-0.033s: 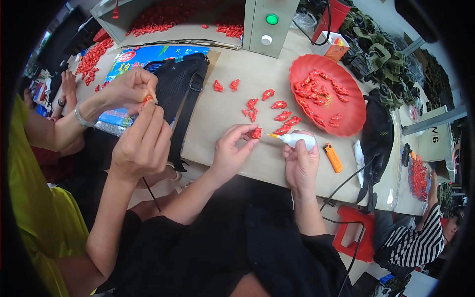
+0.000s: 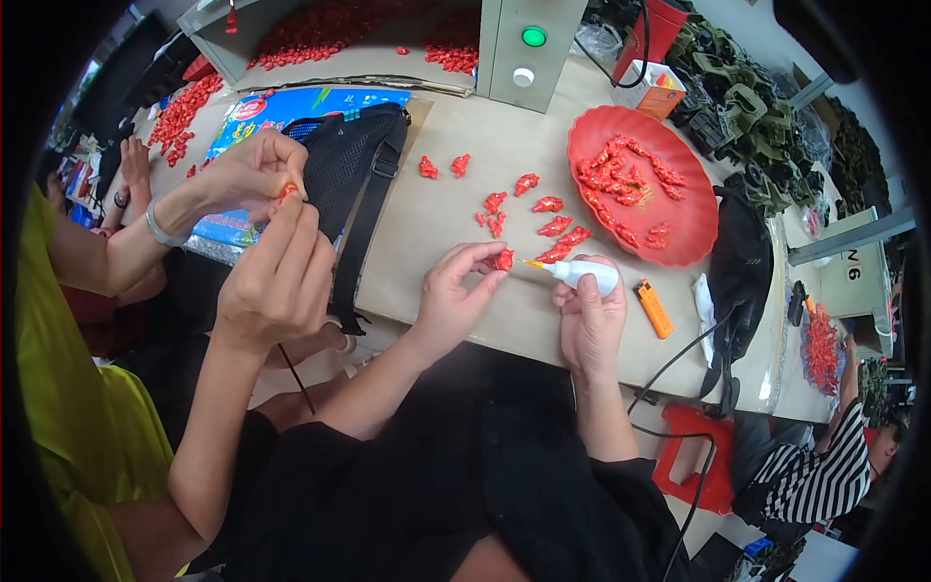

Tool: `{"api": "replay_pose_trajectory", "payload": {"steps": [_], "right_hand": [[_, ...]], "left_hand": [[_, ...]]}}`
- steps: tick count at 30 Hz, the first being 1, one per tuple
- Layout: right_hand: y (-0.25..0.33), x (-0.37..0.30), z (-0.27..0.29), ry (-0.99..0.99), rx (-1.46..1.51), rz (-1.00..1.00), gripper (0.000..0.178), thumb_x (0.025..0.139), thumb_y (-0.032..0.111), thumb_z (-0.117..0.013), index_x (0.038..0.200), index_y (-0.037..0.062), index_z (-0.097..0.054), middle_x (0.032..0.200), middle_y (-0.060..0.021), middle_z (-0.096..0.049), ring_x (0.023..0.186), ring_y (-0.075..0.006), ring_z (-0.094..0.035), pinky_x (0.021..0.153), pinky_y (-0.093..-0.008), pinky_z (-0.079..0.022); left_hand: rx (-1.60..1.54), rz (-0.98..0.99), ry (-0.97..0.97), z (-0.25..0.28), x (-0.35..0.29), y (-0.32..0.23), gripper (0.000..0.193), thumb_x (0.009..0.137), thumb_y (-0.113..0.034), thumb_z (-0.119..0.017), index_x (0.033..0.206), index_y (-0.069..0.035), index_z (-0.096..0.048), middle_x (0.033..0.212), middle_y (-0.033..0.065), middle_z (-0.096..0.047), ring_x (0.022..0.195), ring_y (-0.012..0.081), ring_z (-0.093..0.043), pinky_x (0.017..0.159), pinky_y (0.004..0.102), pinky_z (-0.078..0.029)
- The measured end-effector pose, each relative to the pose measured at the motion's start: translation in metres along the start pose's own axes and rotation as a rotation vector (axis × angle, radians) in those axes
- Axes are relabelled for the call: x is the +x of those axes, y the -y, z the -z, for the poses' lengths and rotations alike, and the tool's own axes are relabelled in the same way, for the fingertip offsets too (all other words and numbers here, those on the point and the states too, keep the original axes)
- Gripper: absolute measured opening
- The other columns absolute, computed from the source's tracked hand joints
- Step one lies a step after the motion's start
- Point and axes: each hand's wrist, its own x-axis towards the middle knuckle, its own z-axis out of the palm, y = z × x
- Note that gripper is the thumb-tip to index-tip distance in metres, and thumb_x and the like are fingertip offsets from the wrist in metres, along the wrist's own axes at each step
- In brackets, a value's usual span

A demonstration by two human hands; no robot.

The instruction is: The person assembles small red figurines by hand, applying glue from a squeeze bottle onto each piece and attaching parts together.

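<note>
Near the front edge of the table, my left hand point(image 2: 460, 299) pinches a small shiny red figurine point(image 2: 501, 260) between thumb and fingertips. My right hand point(image 2: 593, 322) is wrapped round a white squeeze bottle point(image 2: 592, 276) with a thin yellow-based tip. That tip points left at the figurine, close to it; whether they touch I cannot tell. Beyond my hands lie several loose red figurines point(image 2: 548, 205). A red scalloped plate point(image 2: 690, 228) to the right holds more of them. An orange lighter point(image 2: 654, 309) rests just right of my right hand.
At left, a co-worker's hands point(image 2: 276, 276) work on a small red piece over a black bag point(image 2: 365, 145) and blue package point(image 2: 233, 145). A grey post point(image 2: 529, 68) with a green button stands behind. Another black bag point(image 2: 742, 262), a cable and a red stool point(image 2: 698, 466) are at right.
</note>
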Motion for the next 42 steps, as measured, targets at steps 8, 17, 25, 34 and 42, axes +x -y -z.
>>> {"api": "replay_pose_trajectory", "payload": {"steps": [8,17,25,34,42], "right_hand": [[-0.0050,-0.0104,-0.0028,0.097,-0.487,0.256,0.026,0.081,0.013,-0.057,0.097,0.0010,-0.040,0.094,-0.0083,-0.045,0.071,-0.0121,-0.050,0.062,-0.0227,-0.043],[-0.0093,-0.0071,0.0009,0.104,-0.624,0.330,0.026,0.081,0.014,-0.056,0.097,0.0009,-0.040,0.093,-0.0077,-0.044,0.073,-0.0113,-0.049,0.063,-0.0219,-0.043],[-0.0083,-0.0080,-0.0011,0.099,-0.573,0.273,0.025,0.080,0.011,-0.058,0.094,-0.0009,-0.041,0.092,-0.0087,-0.043,0.079,-0.0127,-0.046,0.069,-0.0231,-0.039],[-0.0082,-0.0072,-0.0005,0.110,-0.612,0.295,0.024,0.081,0.012,-0.057,0.095,-0.0003,-0.041,0.091,-0.0079,-0.043,0.074,-0.0116,-0.047,0.065,-0.0221,-0.041],[-0.0091,-0.0055,0.0018,0.132,-0.644,0.316,0.026,0.081,0.015,-0.056,0.096,0.0002,-0.040,0.091,-0.0074,-0.043,0.071,-0.0108,-0.049,0.062,-0.0212,-0.042]], "left_hand": [[-0.013,0.024,-0.007,-0.0019,-0.0030,-0.0010,0.030,0.074,0.004,-0.058,0.103,0.001,-0.055,0.092,0.0083,-0.056,0.076,0.0113,-0.055,0.070,0.0221,-0.045],[0.022,0.002,-0.002,-0.0008,-0.0017,-0.0019,0.030,0.073,0.003,-0.059,0.103,0.000,-0.055,0.091,0.0079,-0.056,0.075,0.0115,-0.056,0.070,0.0226,-0.044],[0.027,0.009,0.004,-0.0006,-0.0021,-0.0015,0.031,0.073,0.004,-0.059,0.103,0.000,-0.055,0.092,0.0085,-0.056,0.075,0.0116,-0.055,0.070,0.0227,-0.044],[0.047,-0.006,0.011,-0.0006,-0.0019,-0.0023,0.031,0.073,0.004,-0.058,0.104,0.000,-0.055,0.092,0.0083,-0.055,0.075,0.0116,-0.055,0.070,0.0228,-0.044],[0.054,-0.011,0.004,-0.0002,-0.0011,-0.0019,0.031,0.073,0.004,-0.058,0.103,-0.001,-0.055,0.091,0.0081,-0.056,0.075,0.0119,-0.055,0.070,0.0232,-0.044]]}}
